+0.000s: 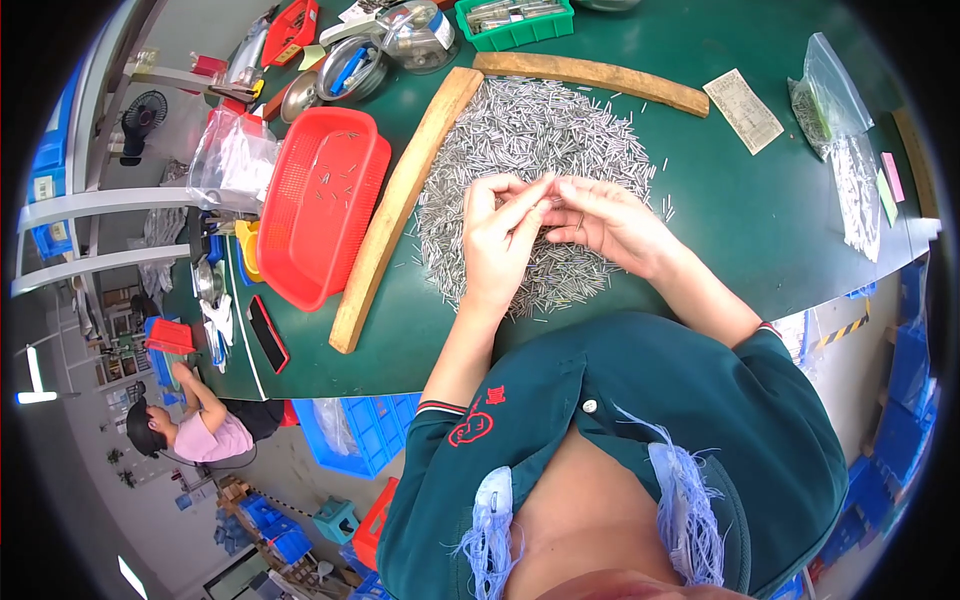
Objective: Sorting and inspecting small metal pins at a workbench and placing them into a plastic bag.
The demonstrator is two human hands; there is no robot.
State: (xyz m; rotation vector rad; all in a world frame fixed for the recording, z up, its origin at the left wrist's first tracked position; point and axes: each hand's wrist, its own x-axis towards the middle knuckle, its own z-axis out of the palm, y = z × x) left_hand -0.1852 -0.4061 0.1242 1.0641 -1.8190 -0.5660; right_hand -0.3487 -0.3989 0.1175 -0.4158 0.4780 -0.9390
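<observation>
A wide heap of small silver metal pins (540,125) covers the middle of the green table. Over its near half, my left hand (497,235) and my right hand (610,222) meet with their fingertips together. The fingers of both are bent in a pinch, and a thin pin seems to show by the right fingers. What lies between the left fingertips is too small to make out. Left of the heap stands a red plastic basket (283,240) with a few pins on its bottom.
Two wooden bars, one on the left (400,215) and one at the back (590,78), border the heap. A green tray (515,32) and clear jar (418,40) stand behind. A paper slip (743,110) and plastic bags (838,100) lie right; a phone (268,333) left. Another person (205,430) sits far left.
</observation>
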